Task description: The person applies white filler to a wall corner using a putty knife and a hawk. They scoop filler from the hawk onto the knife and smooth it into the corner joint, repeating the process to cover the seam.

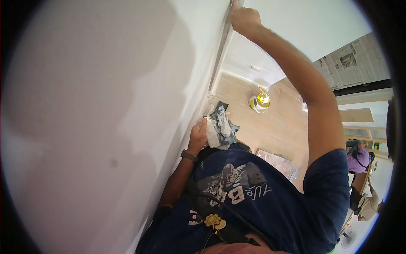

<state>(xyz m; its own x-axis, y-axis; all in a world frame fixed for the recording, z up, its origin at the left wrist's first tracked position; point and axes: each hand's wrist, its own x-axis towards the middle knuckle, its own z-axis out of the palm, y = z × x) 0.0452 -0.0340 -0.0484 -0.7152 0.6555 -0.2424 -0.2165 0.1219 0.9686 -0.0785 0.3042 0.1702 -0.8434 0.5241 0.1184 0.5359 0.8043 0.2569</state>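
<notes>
My left hand (pixel 198 136), with a dark band on the wrist, is low beside the white wall (pixel 97 106), gripping a grey, crumpled-looking sheet (pixel 228 129) smeared with pale paste. My right arm stretches up to the top of the view, where my right hand (pixel 244 19) is at the narrow seam (pixel 218 57) between the wall and a white panel (pixel 292 23). Its fingers are closed round something small at the upper edge, too cut off to name. My dark blue shirt fills the lower middle.
A yellow-and-white bucket (pixel 259 103) with an orange-handled tool stands on the pale floor (pixel 281 118). A flat pinkish sheet (pixel 277 165) lies behind me. Newspaper (pixel 351 59) covers a surface at right. Two other people (pixel 357 158) (pixel 370 203), wooden frames and a fan (pixel 349 239) are at the far right.
</notes>
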